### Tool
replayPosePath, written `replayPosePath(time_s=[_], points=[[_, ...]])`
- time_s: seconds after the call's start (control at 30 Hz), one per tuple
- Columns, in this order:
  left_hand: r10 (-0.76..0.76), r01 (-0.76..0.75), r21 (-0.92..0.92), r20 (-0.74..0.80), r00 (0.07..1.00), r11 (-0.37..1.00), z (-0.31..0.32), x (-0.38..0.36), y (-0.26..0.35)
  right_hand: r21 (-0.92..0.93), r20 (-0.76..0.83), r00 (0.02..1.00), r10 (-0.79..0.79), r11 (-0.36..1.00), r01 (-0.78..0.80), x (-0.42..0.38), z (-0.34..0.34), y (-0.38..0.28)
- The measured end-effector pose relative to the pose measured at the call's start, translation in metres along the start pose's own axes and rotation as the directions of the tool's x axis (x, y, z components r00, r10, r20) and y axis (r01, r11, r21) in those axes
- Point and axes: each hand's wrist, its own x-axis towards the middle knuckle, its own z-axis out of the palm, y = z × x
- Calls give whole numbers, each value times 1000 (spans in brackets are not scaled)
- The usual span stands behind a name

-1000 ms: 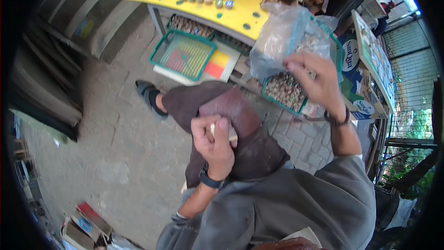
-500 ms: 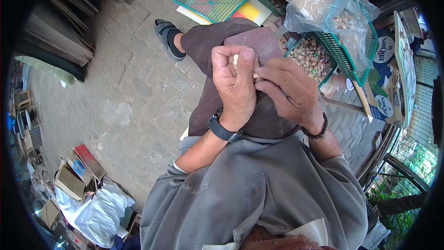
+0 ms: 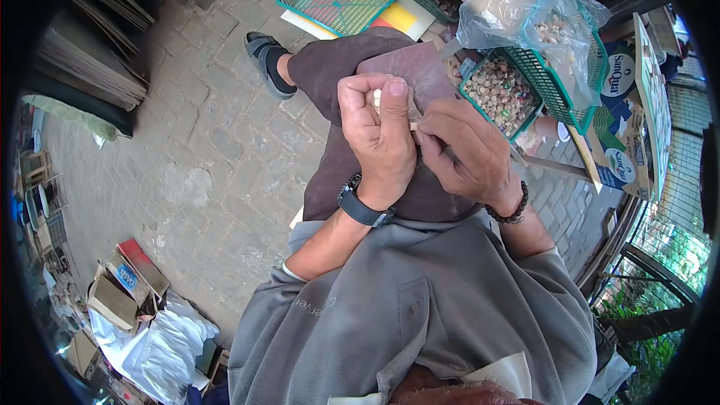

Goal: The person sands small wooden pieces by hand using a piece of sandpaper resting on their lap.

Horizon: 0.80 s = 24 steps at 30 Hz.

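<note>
My left hand (image 3: 377, 131) is closed over the lap, its thumb pressed on the curled fingers around small pale wooden discs (image 3: 377, 95). Beside it, my right hand (image 3: 469, 151) pinches a small pale wooden piece (image 3: 413, 127) between thumb and forefinger, close to the heel of the left hand. The piece's full shape is hidden by the fingers. Under both hands a reddish-brown sheet (image 3: 409, 67), perhaps sandpaper, lies across the dark trousers.
To the right stands a green basket (image 3: 536, 116) of small round wooden pieces; another green basket (image 3: 596, 97) with a clear plastic bag (image 3: 510, 11) leans over it. A shallow green tray (image 3: 296, 1) lies ahead. Cartons (image 3: 112, 300) and white sacking (image 3: 169, 352) sit at lower left.
My right fingertips have shifted a little away from the left hand, showing more of the pale piece between them. The left hand keeps its grip. The whole view has moved slightly.
</note>
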Motion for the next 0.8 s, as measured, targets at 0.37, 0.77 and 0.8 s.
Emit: replayPosePath(time_s=[0.37,0.77,0.8], points=[[-124,129,-214,34,992,968,6,2,15,-96,-183,983,-15,995,-3,0,-13,9],[-95,112,-286,73,993,952,-3,-2,10,-241,6,1000,-7,970,8,7,4,9],[-95,116,-289,84,992,950,-3,-3,10,-250,0,1000,-3,968,3,7,5,11]])
